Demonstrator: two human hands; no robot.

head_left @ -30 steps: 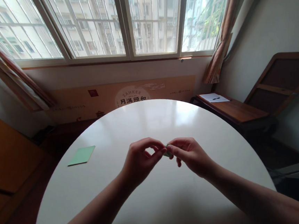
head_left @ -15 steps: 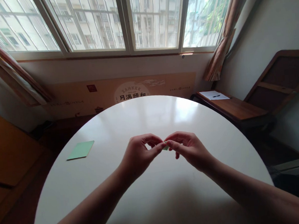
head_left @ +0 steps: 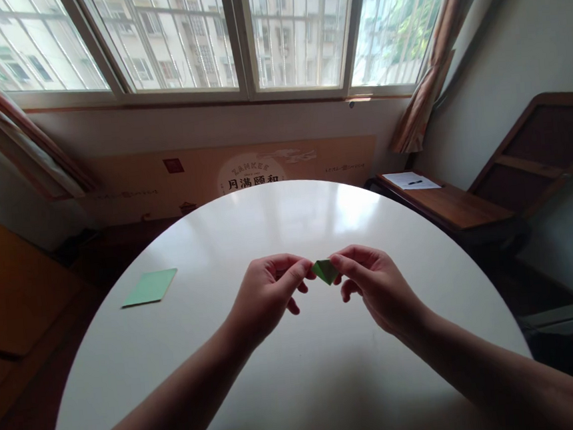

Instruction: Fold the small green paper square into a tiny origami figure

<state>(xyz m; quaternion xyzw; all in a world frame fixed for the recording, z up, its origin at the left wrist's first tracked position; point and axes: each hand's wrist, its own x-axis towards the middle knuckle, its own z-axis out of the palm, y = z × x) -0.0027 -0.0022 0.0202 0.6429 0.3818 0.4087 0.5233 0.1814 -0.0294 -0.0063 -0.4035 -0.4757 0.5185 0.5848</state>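
Observation:
A small folded piece of green paper is held up over the middle of the table, its lower end coming to a point. My left hand pinches its left corner between thumb and fingers. On the opposite corner, the thumb and fingers of my right hand are closed. Fine creases in the paper are too small to make out. To the left lies a flat stack of light green square paper, apart from both hands.
Both forearms reach over a round white table. Past its right edge stands a wooden chair bearing a white sheet with a dark pen. An orange printed panel is beyond the far edge, below a barred window.
My hands have drawn slightly apart, and more of the folded green paper shows between them. The view has tilted down a little. The paper stack lies where it was on the table.

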